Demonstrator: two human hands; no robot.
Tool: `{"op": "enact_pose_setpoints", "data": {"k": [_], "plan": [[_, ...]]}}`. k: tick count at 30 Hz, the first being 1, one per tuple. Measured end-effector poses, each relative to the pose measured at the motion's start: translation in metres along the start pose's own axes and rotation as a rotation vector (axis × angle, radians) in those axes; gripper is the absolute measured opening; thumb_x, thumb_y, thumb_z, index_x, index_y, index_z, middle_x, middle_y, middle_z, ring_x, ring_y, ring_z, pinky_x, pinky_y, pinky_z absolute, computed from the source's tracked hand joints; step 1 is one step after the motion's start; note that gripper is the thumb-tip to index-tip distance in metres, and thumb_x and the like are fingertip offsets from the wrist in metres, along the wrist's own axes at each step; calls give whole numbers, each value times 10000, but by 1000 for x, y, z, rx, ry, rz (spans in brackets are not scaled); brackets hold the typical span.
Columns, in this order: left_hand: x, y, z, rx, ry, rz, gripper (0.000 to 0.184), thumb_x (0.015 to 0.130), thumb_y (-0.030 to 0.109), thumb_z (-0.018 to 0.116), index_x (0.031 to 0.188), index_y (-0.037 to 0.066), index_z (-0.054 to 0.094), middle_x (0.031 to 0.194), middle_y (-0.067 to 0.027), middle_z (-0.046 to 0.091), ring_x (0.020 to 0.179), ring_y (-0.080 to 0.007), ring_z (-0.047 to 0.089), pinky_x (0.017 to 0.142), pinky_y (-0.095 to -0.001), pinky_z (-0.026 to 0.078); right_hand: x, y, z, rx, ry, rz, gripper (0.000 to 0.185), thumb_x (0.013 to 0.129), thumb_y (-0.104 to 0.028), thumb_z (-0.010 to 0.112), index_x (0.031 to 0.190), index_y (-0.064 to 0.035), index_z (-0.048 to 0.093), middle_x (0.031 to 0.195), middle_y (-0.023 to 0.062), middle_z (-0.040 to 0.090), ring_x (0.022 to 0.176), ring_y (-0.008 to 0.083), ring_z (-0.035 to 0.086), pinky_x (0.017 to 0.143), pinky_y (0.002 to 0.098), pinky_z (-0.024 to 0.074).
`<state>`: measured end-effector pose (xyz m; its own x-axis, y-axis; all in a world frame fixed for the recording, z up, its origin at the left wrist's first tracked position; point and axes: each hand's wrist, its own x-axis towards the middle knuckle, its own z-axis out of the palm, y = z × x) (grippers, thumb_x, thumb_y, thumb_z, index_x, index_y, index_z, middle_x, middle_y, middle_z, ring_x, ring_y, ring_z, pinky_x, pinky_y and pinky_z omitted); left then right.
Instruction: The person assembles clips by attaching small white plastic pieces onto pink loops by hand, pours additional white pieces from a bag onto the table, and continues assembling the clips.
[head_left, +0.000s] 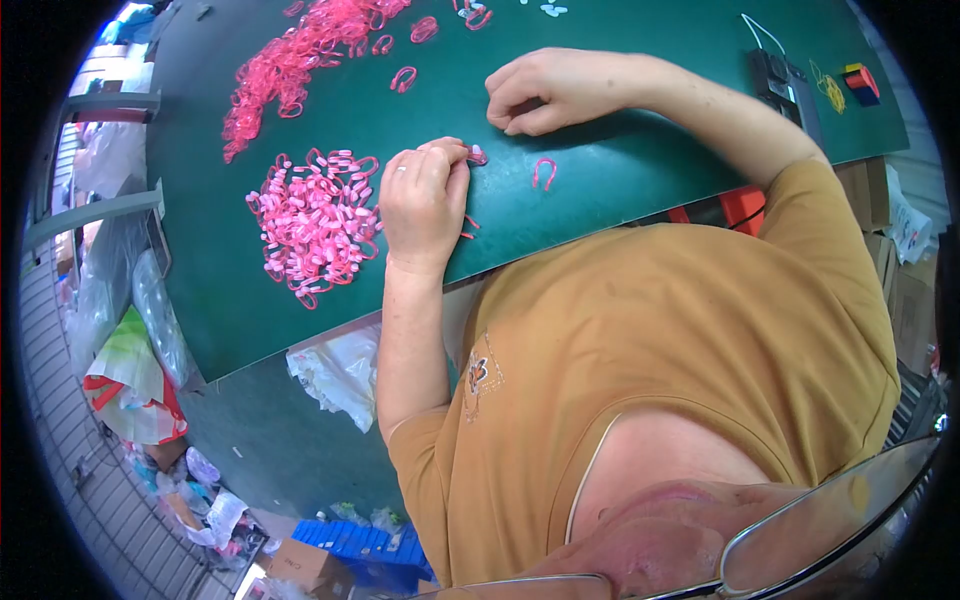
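My left hand point(425, 205) is closed on the green table, a ring on one finger. Its thumb and fingertips pinch a small pink loop with pale ends point(478, 155); most of it is hidden. Thin pink ends point(469, 228) show beside that wrist. Further right, my right hand point(565, 90) is held above the table with fingers curled in; whatever they hold, if anything, is hidden. A single pink U-shaped loop point(544, 174) lies between and below the hands. Left of my left hand is a heap of pink loops with pale pink end pieces point(318, 225).
A larger heap of translucent pink loops point(300, 65) spreads along the far left, with a stray loop point(403, 79) near it. A black device point(780, 80), yellow cord point(830, 90) and a red-and-blue item point(861, 85) sit at the right. Plastic bags point(345, 375) hang below the table's edge.
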<state>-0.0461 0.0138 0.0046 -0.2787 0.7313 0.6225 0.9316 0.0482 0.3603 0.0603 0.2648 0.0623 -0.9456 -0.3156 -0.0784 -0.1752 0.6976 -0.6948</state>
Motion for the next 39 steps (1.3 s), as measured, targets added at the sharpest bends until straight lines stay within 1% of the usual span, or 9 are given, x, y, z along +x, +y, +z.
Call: {"op": "enact_pose_setpoints", "data": {"k": [4,6,9,16,19,23,26,31,39], "plan": [[1,0,-1,-21,9,-9,182,841,-16,792,940,76,671,958,-52,781,880,-253,743,824,-401,569,-7,11,22,1335,160,235,112,1033,-201,733,1052,-95,701,959,10,652,802,97,584,673,254,459],[0,0,0,-27,-7,-21,186,838,-20,793,938,76,669,957,-49,783,884,-248,746,831,-400,567,-5,24,38,1684,136,57,162,1045,-236,721,1084,-94,654,971,7,649,758,87,538,653,251,435],[0,1,1,-21,-9,-16,181,841,-19,790,936,76,669,957,-47,785,880,-244,745,839,-397,566,-6,25,50,1809,135,9,175,1048,-248,711,1091,-103,624,980,7,635,740,88,514,647,262,431],[1,4,-1,-24,-12,-22,164,852,-15,781,932,75,671,962,-45,786,871,-240,740,832,-391,557,-9,24,48,1855,34,-188,181,1016,-258,721,995,-112,617,975,24,609,753,107,529,668,281,449],[0,4,-1,-38,-55,-62,178,850,-22,804,961,72,702,1014,-75,800,954,-282,760,868,-412,576,-9,24,51,1875,-3,-196,177,1009,-256,717,974,-114,618,981,27,607,761,110,532,677,289,453],[1,4,0,-35,-21,-20,161,852,-10,782,934,76,674,968,-45,784,871,-242,738,834,-392,556,-9,23,52,1862,43,-129,167,1005,-242,723,977,-115,618,984,28,612,767,109,531,671,285,449],[2,4,-1,-31,-24,-19,162,853,-6,784,937,77,674,967,-43,784,871,-242,738,838,-393,556,-9,22,52,1832,60,-138,138,1012,-183,723,1103,-88,681,1010,30,632,783,105,537,669,277,450],[1,4,0,-25,-36,-16,158,856,-3,783,934,78,672,967,-43,785,871,-244,737,843,-398,557,-10,17,57,1751,159,-35,363,1032,-80,708,1392,-37,692,1099,47,690,851,118,612,722,297,532],[2,4,0,-35,-30,-20,149,866,-4,774,933,82,672,973,-42,784,869,-242,741,844,-399,554,-7,11,60,1466,207,96,269,1051,-86,713,1307,-6,738,1104,58,708,928,122,685,799,287,623]]}}
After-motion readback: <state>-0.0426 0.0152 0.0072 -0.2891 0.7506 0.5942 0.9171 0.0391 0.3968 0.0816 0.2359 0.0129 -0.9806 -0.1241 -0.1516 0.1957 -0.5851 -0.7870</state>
